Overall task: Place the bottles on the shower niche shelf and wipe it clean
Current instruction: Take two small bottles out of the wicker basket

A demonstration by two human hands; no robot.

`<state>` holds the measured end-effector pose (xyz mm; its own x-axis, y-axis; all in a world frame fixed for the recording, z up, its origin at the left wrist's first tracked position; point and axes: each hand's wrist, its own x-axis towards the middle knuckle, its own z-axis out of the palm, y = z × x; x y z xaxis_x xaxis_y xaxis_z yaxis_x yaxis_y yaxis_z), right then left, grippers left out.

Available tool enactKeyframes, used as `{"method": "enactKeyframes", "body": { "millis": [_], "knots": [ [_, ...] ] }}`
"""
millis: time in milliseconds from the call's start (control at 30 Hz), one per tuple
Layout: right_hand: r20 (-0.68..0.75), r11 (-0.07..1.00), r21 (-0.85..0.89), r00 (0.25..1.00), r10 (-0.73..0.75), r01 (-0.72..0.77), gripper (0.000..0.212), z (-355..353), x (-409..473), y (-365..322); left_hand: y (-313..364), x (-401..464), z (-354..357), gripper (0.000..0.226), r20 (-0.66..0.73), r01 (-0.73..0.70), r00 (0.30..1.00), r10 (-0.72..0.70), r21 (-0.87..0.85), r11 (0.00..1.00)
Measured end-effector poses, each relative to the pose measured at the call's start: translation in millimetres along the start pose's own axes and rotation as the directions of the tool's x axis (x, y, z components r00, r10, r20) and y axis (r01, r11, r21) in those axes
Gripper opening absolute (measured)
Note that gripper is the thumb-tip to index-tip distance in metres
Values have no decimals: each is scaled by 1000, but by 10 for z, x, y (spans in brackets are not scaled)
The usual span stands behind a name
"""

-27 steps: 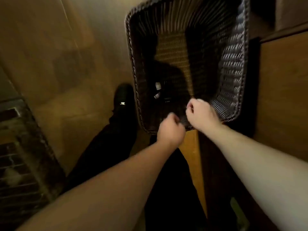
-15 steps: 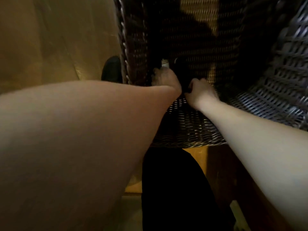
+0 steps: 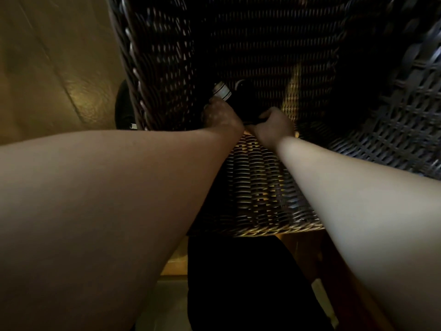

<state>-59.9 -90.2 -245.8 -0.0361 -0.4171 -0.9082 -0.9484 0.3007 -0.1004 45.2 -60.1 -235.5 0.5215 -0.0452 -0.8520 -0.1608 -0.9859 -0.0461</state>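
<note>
Both my arms reach down into a deep dark wicker basket [image 3: 262, 206]. At its bottom stand two dark bottles, hard to make out in the shadow. My left hand [image 3: 222, 115] is closed around the left bottle [image 3: 222, 91], whose silvery ringed cap sticks out above my fingers. My right hand [image 3: 274, 125] is wrapped on the right dark bottle [image 3: 248, 101], whose rounded top shows just beyond my thumb. The bottles' bodies are mostly hidden by my hands and the gloom.
The basket's woven walls [image 3: 393, 130] rise close around both hands. A tan tiled floor [image 3: 52, 68] lies to the left, with my dark shoe [image 3: 124, 108] beside the basket. My dark trouser leg [image 3: 238, 283] is below, and wooden panelling [image 3: 317, 254] at lower right.
The camera and both arms have dropped into the basket. My hands, earlier at the near rim, have gone down to the bottles at the bottom and closed on them.
</note>
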Motion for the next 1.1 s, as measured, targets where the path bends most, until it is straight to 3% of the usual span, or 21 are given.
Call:
{"method": "enactKeyframes", "body": {
  "millis": [167,300,467,633,800,933,1100],
  "knots": [
    [99,948,317,995,5,-36,44,-198,91,18,-47,-4,19,39,196,120,977,-79,-207,971],
    [157,891,453,986,-49,-28,47,-247,158,-60,-42,16,43,47,265,203,957,-117,-324,924],
    [34,853,522,999,-6,-13,45,-223,158,-211,18,14,15,56,228,125,972,-50,-330,936],
    [-87,874,485,995,53,-4,34,-328,-41,-226,52,-171,-170,65,225,97,974,-7,-389,916],
    [-61,790,612,994,92,-36,34,-688,-777,-330,141,-780,-680,55,298,67,950,90,-478,876],
    [3,768,638,997,73,-58,29,-1130,-1709,-455,130,-1417,-1377,23,330,-57,918,220,-438,897],
    [62,812,582,998,15,-48,36,-1774,-3118,-666,-81,-2347,-2487,49,414,-90,875,250,-369,925]
  ]
}}
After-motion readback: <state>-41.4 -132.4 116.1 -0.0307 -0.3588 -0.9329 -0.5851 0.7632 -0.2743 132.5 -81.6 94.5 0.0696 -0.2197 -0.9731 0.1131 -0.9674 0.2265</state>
